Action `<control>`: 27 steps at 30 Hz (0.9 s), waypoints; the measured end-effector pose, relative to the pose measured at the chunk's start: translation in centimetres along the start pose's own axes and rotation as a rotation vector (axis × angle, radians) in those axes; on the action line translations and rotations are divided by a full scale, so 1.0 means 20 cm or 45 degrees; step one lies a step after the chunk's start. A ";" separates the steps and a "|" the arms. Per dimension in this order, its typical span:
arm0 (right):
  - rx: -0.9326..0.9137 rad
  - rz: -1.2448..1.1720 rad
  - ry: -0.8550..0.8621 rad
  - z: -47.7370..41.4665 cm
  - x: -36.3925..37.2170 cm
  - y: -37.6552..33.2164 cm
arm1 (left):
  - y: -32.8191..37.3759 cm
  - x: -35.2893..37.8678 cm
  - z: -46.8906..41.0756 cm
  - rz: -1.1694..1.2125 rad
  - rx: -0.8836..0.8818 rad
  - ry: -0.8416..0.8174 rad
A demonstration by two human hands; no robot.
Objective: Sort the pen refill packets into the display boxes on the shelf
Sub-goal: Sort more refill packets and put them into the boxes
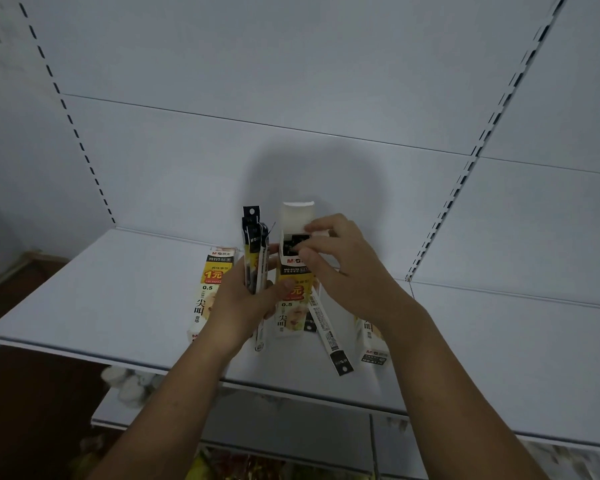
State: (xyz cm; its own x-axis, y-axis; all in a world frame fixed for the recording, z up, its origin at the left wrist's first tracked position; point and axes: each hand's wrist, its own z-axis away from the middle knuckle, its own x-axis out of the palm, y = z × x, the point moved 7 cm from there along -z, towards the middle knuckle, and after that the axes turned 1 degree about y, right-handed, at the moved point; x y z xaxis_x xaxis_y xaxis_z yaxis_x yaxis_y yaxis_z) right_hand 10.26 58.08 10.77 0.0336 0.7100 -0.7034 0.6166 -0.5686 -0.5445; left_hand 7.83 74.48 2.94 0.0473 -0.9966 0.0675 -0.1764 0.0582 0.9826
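The left hand (pixel 243 299) grips a bundle of refill packets (pixel 252 251) upright: slim, flat, glossy sleeves with black header ends, one with a punched hang hole. Its thumb extends across to press the front of the open display box (pixel 291 289). This tall, narrow cardboard carton, printed in yellow, white and black, stands at the middle of the shelf (pixel 84 299) with its plain white lid flap (pixel 297 213) raised. The right hand (pixel 340 265) grips the box's upper end, fingers curled over the mouth and thumb on the front face (whether the fingertips also hold a packet inside cannot be told). A loose refill packet (pixel 326 334) lies flat on the smooth white shelf just right of this box. A left display box (pixel 212 289) and a right display box (pixel 373 341) lie on either side.
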 end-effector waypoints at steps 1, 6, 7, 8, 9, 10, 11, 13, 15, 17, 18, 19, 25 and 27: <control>-0.001 -0.069 0.042 0.00 -0.01 0.00 | 0.00 0.00 0.00 0.005 -0.001 -0.005; 0.092 -0.214 0.292 0.03 -0.06 0.07 | 0.00 -0.03 0.01 0.046 -0.008 -0.031; 0.162 -0.260 0.338 0.03 -0.05 0.12 | 0.00 -0.03 0.01 0.056 -0.008 -0.021; 0.230 -0.311 0.377 0.04 -0.04 0.17 | -0.01 -0.04 0.01 0.066 -0.005 -0.010; 0.296 -0.345 0.381 0.05 -0.01 0.23 | -0.01 -0.05 0.01 0.078 -0.002 -0.001; 0.344 -0.336 0.333 0.06 0.02 0.27 | -0.01 -0.05 0.01 0.088 0.000 0.005; 0.364 -0.246 0.217 0.05 0.06 0.32 | -0.01 -0.06 0.01 0.095 0.003 0.008; 0.298 0.123 -0.180 0.04 0.18 0.39 | -0.01 -0.06 0.01 0.094 -0.001 0.008; 0.227 0.405 -0.581 0.05 0.31 0.44 | -0.01 -0.06 0.01 0.078 -0.001 0.016; 0.176 0.514 -0.813 0.06 0.39 0.46 | -0.01 -0.06 0.01 0.075 -0.002 0.015; 0.129 0.545 -0.871 0.06 0.42 0.46 | -0.01 -0.06 0.01 0.076 -0.003 0.014; 0.085 0.564 -0.895 0.06 0.44 0.47 | -0.01 -0.06 0.01 0.075 -0.005 0.016; -0.048 0.611 -0.824 0.01 0.40 0.49 | 0.00 -0.05 0.01 0.037 0.003 0.015; -0.030 0.614 -0.789 0.00 0.38 0.51 | 0.00 -0.06 0.01 0.029 -0.006 0.028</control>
State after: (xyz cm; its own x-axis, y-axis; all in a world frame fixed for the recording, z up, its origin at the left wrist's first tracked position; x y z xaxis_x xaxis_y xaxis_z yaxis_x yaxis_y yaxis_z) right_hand 16.75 57.78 -0.15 -0.1390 0.0216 -0.9901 0.6622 -0.7413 -0.1091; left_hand 7.54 75.59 2.79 0.0650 -0.9935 0.0934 -0.1727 0.0810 0.9816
